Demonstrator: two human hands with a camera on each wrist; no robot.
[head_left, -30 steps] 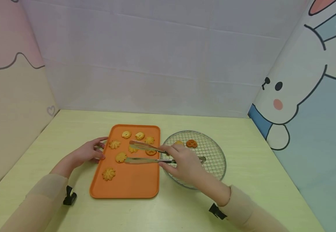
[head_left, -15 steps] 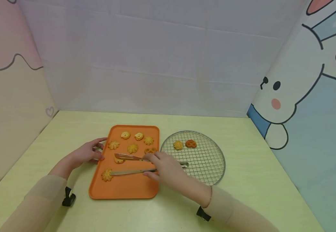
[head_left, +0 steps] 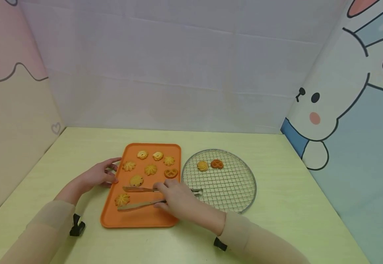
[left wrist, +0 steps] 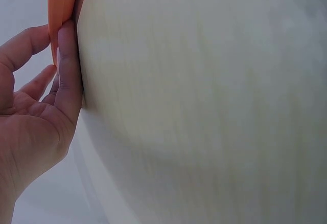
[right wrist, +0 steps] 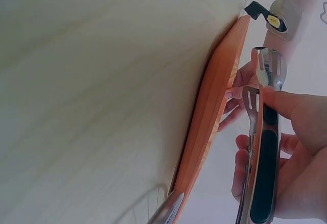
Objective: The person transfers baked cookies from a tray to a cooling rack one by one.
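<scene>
My left hand (head_left: 99, 173) holds the left edge of an orange tray (head_left: 152, 216); in the left wrist view its fingers lie on both sides of the rim. My right hand (head_left: 179, 198) grips metal tongs (right wrist: 263, 173) with dark handle inserts. The tongs' two arms stand apart over the tray's front half, their tips pointing left. Between and just beside those tips lies a flower-shaped cookie (head_left: 122, 200). Right behind the upper arm is a round cookie with dark specks (head_left: 137, 180). A pretzel-shaped cookie (head_left: 171, 173) sits near the tray's right edge.
A round wire rack (head_left: 231, 190) stands right of the tray, bearing a swirl cookie (head_left: 203, 166) and a brown pretzel-shaped cookie (head_left: 217, 164). Several more cookies lie at the tray's back, among them a ring-shaped cookie (head_left: 157, 156). A pale wall (head_left: 178, 73) rises behind the table.
My right hand has carried the tongs left and toward the front, from over the tray's middle to the flower-shaped cookie at the front left. The left hand keeps its place on the rim.
</scene>
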